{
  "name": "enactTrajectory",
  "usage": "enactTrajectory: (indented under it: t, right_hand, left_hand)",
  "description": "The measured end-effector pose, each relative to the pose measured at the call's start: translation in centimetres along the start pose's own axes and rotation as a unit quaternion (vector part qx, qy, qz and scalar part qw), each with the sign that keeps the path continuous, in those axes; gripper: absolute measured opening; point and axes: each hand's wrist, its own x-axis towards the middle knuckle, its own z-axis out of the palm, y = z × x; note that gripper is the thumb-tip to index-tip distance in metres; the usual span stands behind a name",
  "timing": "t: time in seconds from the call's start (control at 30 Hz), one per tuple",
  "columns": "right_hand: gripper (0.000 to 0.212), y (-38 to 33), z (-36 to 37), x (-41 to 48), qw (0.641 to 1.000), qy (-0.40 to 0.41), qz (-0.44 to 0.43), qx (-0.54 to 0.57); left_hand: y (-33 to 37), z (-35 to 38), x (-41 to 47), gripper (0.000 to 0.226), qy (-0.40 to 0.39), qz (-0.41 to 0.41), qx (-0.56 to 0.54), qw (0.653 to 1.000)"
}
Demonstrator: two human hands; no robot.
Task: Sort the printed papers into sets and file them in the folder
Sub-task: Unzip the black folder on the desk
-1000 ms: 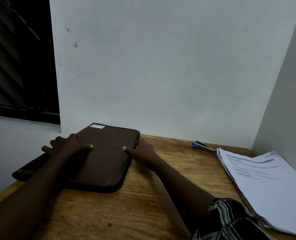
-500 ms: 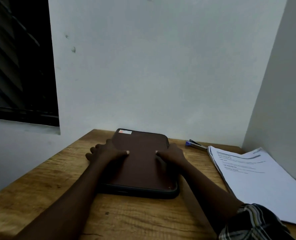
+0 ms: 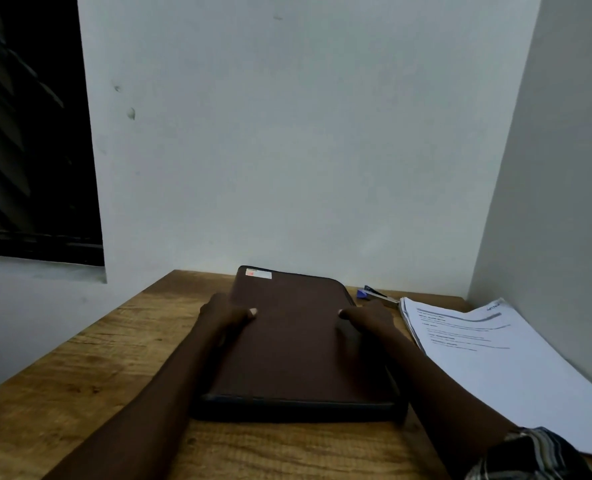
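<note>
A dark brown zipped folder (image 3: 294,344) lies closed on the wooden table (image 3: 90,372), squarely in front of me, with a small white and red sticker at its far left corner. My left hand (image 3: 223,315) grips its left edge, thumb on top. My right hand (image 3: 369,318) grips its right edge the same way. A stack of printed papers (image 3: 495,362) lies to the right of the folder, slightly fanned, text side up.
A blue and metal stapler (image 3: 376,294) rests behind the papers by the back wall. White walls close off the table at the back and right. A dark window (image 3: 31,133) is at the left. A plaid sleeve (image 3: 530,455) covers my right wrist.
Both hands have slid the folder from the table's left edge toward the middle and turned it straight. It now lies close beside the paper stack.
</note>
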Motion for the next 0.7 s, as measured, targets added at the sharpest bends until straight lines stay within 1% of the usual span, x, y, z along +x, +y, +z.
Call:
enactTrajectory:
  t: [0.13, 0.2, 0.27, 0.37, 0.43, 0.5, 0.6, 0.7]
  right_hand:
    - [0.058, -0.1, -0.8, 0.2, 0.998, -0.007, -0.018, 0.052]
    - [0.062, -0.2, -1.3, 0.2, 0.996, -0.013, -0.013, 0.087]
    - [0.061, -0.6, -1.7, 0.1, 0.994, -0.025, -0.009, 0.108]
    - [0.068, -1.0, -2.1, 0.2, 0.988, -0.016, -0.003, 0.153]
    - [0.059, -1.2, -2.8, 0.3, 0.983, 0.006, -0.002, 0.181]
    - [0.051, -1.8, -3.7, 0.3, 0.971, 0.021, -0.031, 0.237]
    - [0.055, -3.2, -5.2, 0.3, 0.953, 0.044, -0.111, 0.279]
    - [0.050, -4.6, -6.9, 0.3, 0.929, 0.049, -0.172, 0.324]
  left_hand:
    - [-0.5, 0.1, -0.3, 0.054, 0.016, 0.056, 0.007, 0.998]
    - [-0.2, -0.1, -0.5, 0.056, 0.029, 0.081, 0.012, 0.996]
    - [0.2, -0.3, -0.8, 0.057, 0.041, 0.107, 0.015, 0.993]
    - [0.9, -0.6, -1.4, 0.059, 0.062, 0.127, 0.018, 0.990]
    - [1.5, -0.7, -1.8, 0.058, 0.082, 0.147, 0.011, 0.986]
    - [2.5, -0.9, -2.3, 0.058, 0.113, 0.179, 0.002, 0.977]
    - [4.2, -1.5, -2.9, 0.060, 0.165, 0.245, -0.039, 0.955]
    - [5.8, -2.5, -2.9, 0.063, 0.187, 0.298, -0.105, 0.930]
